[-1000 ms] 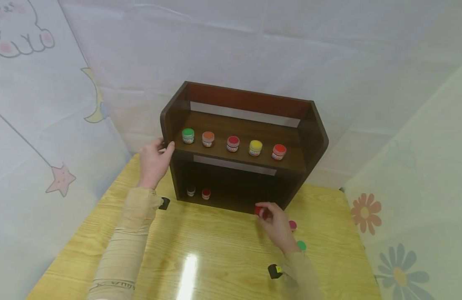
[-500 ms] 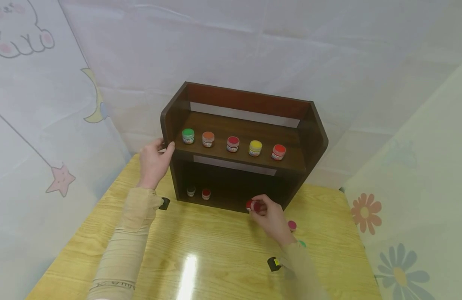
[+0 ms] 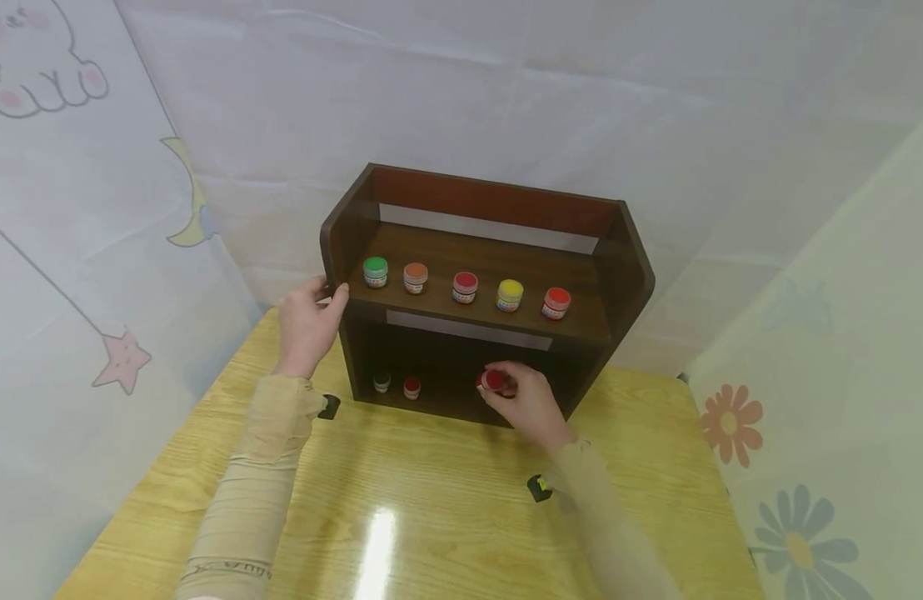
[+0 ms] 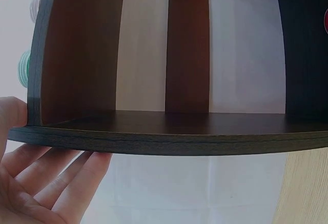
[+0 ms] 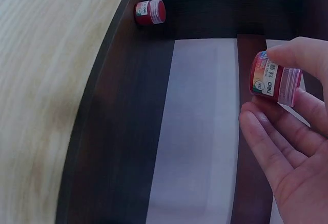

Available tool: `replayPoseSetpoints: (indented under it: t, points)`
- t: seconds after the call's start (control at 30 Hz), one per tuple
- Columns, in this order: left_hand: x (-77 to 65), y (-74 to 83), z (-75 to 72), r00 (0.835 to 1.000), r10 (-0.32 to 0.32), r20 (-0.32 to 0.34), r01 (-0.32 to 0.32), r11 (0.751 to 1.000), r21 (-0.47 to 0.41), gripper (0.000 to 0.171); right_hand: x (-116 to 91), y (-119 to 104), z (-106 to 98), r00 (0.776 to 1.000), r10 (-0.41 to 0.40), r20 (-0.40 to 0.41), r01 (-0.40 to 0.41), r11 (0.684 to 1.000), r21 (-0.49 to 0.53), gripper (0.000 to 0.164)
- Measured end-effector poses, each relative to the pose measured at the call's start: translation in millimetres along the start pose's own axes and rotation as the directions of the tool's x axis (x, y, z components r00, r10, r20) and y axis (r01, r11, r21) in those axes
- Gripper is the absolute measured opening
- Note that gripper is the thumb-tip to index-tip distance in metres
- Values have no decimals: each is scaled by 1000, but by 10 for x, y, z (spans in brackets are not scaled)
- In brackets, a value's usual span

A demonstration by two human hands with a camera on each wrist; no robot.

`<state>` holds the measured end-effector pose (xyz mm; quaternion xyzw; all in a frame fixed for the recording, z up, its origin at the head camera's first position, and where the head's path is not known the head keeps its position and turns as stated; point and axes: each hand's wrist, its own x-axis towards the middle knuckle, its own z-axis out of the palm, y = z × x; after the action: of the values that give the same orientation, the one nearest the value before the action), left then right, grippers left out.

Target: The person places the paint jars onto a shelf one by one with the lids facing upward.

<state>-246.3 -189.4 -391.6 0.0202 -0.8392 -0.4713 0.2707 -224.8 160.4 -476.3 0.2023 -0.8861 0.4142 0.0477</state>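
My right hand (image 3: 532,408) pinches a red paint jar (image 5: 269,78) between thumb and fingers. The jar is tilted on its side, in front of the lower level of the dark brown shelf (image 3: 506,258). On that level, to the left, stand a black paint jar (image 3: 382,382) and another red jar (image 5: 148,13). My left hand (image 3: 304,325) grips the shelf's left side panel, thumb at the front edge and fingers along the outer face, as the left wrist view shows (image 4: 56,178).
Along the upper level stands a row of jars: green (image 3: 375,272), orange (image 3: 416,279), dark red (image 3: 465,288), yellow (image 3: 510,296) and bright red (image 3: 556,304). The shelf stands on a wooden table (image 3: 401,483), near a white printed backdrop (image 3: 469,100).
My right hand has moved up and left with the red paint jar, towards the shelf's lower level. The magenta and green lids on the table are now hidden by my forearm. My left hand stays put.
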Motion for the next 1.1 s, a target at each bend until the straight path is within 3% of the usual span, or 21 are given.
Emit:
replayPoseSetpoints:
  t: [0.27,0.73,1.1]
  points:
    - [5,-15,6,1000,6,-4,-6,1000,0,43,204,-46,7,999,-26,-30,24,998,-62,29]
    - [9,-17,6,1000,0,-12,0,1000,0,44,532,-170,225,989,-150,-17,150,989,-4,30]
    - [8,-21,3,1000,-3,-13,3,1000,4,44,656,-220,454,996,-86,-32,85,996,-18,34]
